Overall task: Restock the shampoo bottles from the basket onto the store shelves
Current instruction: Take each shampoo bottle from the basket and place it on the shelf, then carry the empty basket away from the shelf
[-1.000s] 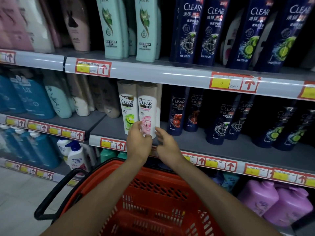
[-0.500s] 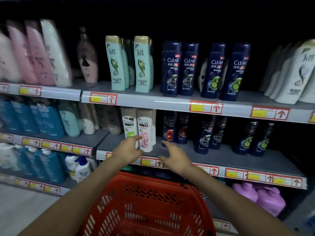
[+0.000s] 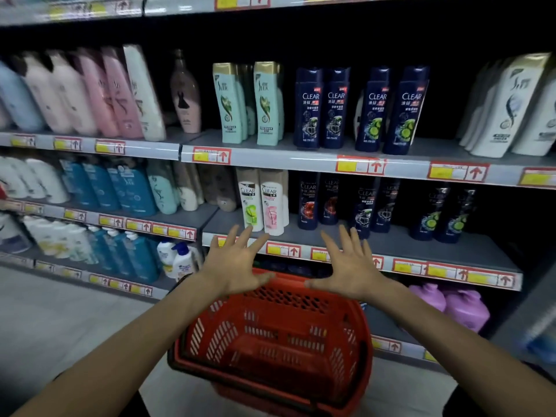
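A red plastic basket (image 3: pixel 355 344) sits low in the middle, and I see no bottles inside it. My left hand (image 3: pixel 233 264) and my right hand (image 3: pixel 350 266) hover above its far rim with fingers spread, holding nothing. Just beyond them, on the grey middle shelf (image 3: pixel 391 243), stand two white CLEAR shampoo bottles, one with a green label (image 3: pixel 250 203) and one with a pink label (image 3: pixel 272 203). Neither hand touches them.
Dark blue CLEAR bottles (image 3: pixel 361 109) fill the upper shelf and the middle shelf to the right. Teal bottles (image 3: pixel 228 103) and pink and white bottles (image 3: pixel 99 91) stand to the left. Purple jugs (image 3: pixel 463 305) sit at the lower right. Grey floor (image 3: pixel 60 320) lies at the left.
Both hands have drawn back from the pink-label bottle and spread open above the basket. The view has pulled back and now takes in more of the upper shelves.
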Available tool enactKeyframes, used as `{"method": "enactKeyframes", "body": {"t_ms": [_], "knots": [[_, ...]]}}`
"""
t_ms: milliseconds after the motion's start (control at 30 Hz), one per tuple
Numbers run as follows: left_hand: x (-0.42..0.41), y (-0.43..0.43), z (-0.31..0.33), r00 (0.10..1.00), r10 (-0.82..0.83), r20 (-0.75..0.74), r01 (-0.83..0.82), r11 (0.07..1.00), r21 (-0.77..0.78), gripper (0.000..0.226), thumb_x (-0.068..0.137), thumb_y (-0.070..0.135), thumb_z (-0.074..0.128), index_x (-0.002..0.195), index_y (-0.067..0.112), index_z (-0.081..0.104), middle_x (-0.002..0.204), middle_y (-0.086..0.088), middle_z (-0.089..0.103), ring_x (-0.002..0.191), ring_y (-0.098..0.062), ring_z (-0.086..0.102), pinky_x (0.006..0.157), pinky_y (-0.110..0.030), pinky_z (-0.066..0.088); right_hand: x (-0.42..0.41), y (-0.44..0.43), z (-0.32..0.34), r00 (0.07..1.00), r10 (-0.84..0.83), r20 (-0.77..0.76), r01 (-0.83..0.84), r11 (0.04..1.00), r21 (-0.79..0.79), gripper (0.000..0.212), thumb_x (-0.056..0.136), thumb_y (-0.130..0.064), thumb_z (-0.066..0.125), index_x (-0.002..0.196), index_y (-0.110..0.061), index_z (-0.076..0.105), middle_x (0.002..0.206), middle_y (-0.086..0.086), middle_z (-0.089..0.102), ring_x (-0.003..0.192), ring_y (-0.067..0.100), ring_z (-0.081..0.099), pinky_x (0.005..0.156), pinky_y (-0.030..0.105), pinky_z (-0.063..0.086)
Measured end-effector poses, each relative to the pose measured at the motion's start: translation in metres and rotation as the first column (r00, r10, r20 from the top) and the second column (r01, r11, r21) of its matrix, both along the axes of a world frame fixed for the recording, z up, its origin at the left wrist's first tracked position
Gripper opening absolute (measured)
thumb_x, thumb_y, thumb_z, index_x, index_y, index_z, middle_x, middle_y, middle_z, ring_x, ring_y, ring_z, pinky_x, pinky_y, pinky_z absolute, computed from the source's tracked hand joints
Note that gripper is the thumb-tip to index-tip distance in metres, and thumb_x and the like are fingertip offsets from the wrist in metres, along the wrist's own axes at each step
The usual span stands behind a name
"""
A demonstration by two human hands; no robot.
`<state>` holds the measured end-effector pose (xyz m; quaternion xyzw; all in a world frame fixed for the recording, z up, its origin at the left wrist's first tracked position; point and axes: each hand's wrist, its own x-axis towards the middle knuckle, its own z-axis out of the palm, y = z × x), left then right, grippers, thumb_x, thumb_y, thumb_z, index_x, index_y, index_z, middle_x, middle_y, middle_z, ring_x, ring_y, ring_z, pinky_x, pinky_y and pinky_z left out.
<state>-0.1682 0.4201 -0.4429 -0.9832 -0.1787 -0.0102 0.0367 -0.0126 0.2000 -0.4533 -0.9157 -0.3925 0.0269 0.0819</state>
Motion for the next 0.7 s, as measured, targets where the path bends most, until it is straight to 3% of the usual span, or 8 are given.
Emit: {"method": "enactKeyframes", "body": {"t_ms": [233,400,533,700], "knots": [[-0.022,0.013,-0.066,0.999,0.004,-0.046,-0.004,1.0,-0.002,0.099,0.084,0.089,0.03,0.162,0.044,-0.01,0.174,0.0,-0.01,0.16,-0.03,-0.01,0.124,-0.067,0.004,-0.014,-0.021,-0.065,0.998,-0.017,-0.054,0.019,0.999,0.046,0.13,0.064,-0.098,0.046,0.16,-0.036,-0.016,0.166,0.007,-0.03,0.15,0.031,-0.033,0.124,0.053,-0.011],[-0.026,0.04,-0.129,0.991,0.059,-0.123,-0.061,0.998,-0.013,0.101,0.082,0.089,0.029,0.162,0.042,-0.011,0.174,-0.001,-0.01,0.16,-0.03,-0.009,0.123,-0.067,0.009,-0.015,-0.018,-0.136,0.995,-0.079,-0.067,0.078,0.997,-0.019,0.142,0.045,-0.11,0.018,0.16,-0.034,-0.016,0.166,0.009,-0.029,0.15,0.033,-0.033,0.122,0.053,-0.014],[-0.03,0.061,-0.167,0.98,0.119,-0.162,-0.123,0.992,-0.015,0.098,0.087,0.083,0.038,0.163,0.04,-0.009,0.174,-0.007,-0.002,0.16,-0.033,0.0,0.123,-0.067,0.014,-0.01,-0.025,-0.19,0.994,-0.105,0.01,0.105,0.991,-0.079,0.127,0.061,-0.095,0.033,0.164,-0.026,0.004,0.169,0.017,-0.014,0.153,0.039,-0.022,0.122,0.062,-0.004],[-0.035,0.081,-0.192,0.959,0.267,-0.1,-0.272,0.962,-0.036,0.098,0.091,0.058,0.062,0.165,0.03,0.004,0.17,-0.017,0.011,0.155,-0.041,0.016,0.117,-0.065,0.03,-0.018,-0.036,-0.222,0.976,-0.208,0.059,0.215,0.967,-0.14,0.108,0.072,-0.081,0.053,0.158,-0.018,0.033,0.165,0.027,0.015,0.154,0.047,0.004,0.119,0.068,0.014]]}}
